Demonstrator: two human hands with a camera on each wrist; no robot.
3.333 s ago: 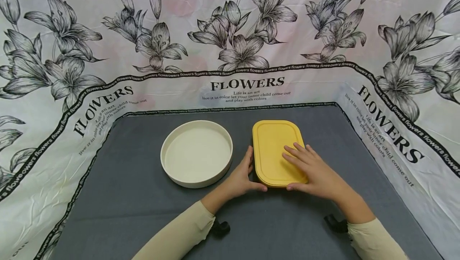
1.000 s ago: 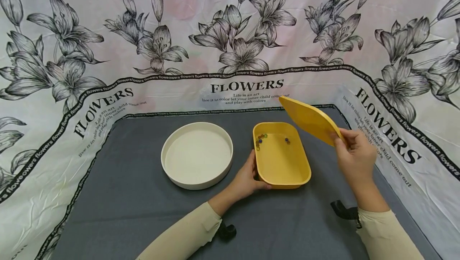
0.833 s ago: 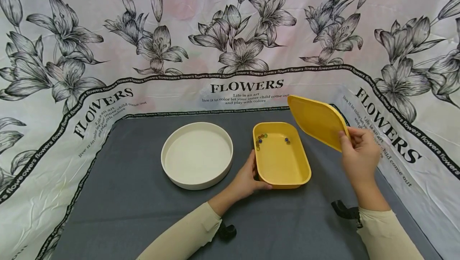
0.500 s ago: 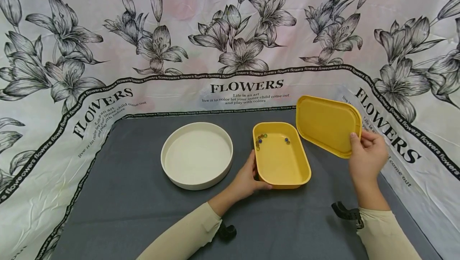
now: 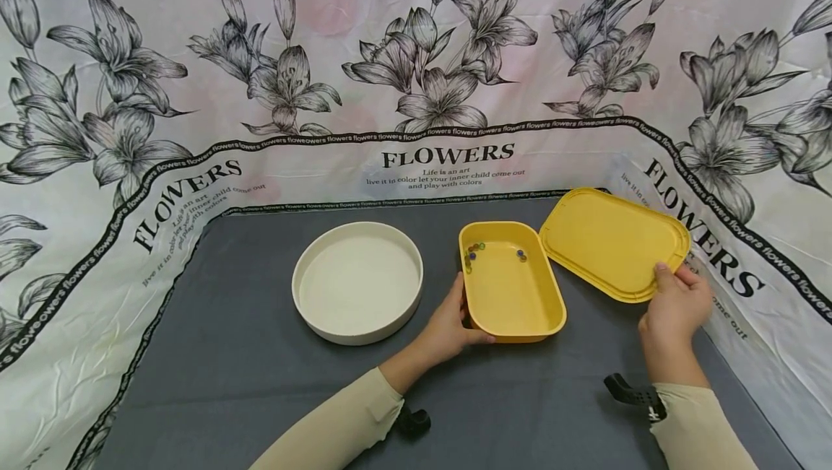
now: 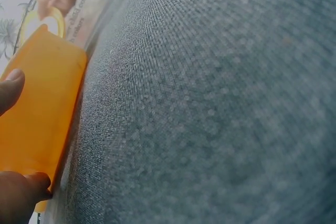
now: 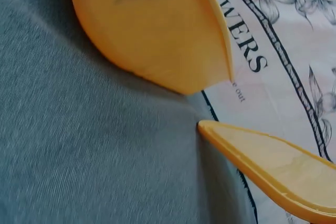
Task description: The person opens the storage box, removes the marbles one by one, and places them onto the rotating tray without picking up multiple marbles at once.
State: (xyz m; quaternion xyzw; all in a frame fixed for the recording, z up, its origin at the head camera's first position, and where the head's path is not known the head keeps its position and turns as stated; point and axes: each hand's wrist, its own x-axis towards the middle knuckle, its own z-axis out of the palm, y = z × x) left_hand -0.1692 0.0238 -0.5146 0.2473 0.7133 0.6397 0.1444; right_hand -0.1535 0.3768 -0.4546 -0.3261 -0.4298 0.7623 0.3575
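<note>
In the head view, my left hand (image 5: 448,322) grips the near left corner of a yellow rectangular box (image 5: 513,289), thumb along its front and fingers at its left side. The box stands uncovered on the grey cloth. Inside, several small coloured glass-like beads (image 5: 473,256) lie near the far left corner, with a couple more beads (image 5: 521,255) at the far right. My right hand (image 5: 676,311) pinches the near right corner of the flat yellow lid (image 5: 611,239), its rimmed side facing up, close to the right of the box. The right wrist view shows the lid (image 7: 278,166) beside the box (image 7: 147,30).
A round cream dish (image 5: 357,286) with a low wall stands left of the box. Grey cloth (image 5: 227,325) covers the table. White flower-printed fabric (image 5: 312,159) rises along the back and both sides, close behind the lid.
The lid has come off the box and moved right in my right hand, turning over and tilting down toward the table. My left hand stays on the box.
</note>
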